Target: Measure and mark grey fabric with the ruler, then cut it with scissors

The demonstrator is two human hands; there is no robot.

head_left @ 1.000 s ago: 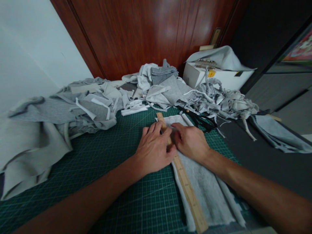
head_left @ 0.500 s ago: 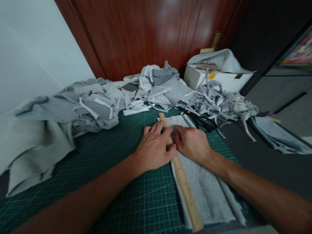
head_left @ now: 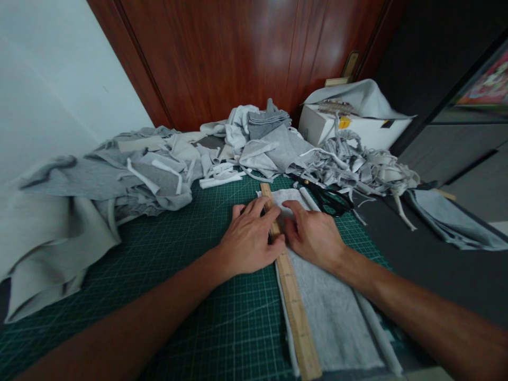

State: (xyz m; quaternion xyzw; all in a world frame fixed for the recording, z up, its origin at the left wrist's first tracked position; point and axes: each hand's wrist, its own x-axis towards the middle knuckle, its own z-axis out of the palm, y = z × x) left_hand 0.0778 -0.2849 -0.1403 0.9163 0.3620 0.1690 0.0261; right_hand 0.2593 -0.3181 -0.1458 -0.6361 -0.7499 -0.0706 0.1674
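Note:
A long wooden ruler (head_left: 296, 307) lies lengthwise along the left edge of a folded piece of grey fabric (head_left: 337, 323) on the green cutting mat (head_left: 222, 328). My left hand (head_left: 252, 233) grips the ruler near its far end, fingers bent over it and the thumb at its side. Close by on the right, my right hand (head_left: 317, 235) rests on the fabric with thumb and index finger apart; its other fingers are curled and partly hidden. Nothing shows between them. A thin strip of fabric sticks out left of the ruler.
Black-handled scissors (head_left: 333, 201) lie beyond my right hand. Fabric scraps (head_left: 154, 169) are heaped at the left and back, with a tangle of strips (head_left: 361, 164) at the right. Behind them stands a white box (head_left: 357, 129) against a wooden door (head_left: 230, 58).
The ruler's near end has swung left, closer to the fabric's left edge. My right hand has drawn slightly back from the ruler, its index finger straighter. My left hand stays on the ruler.

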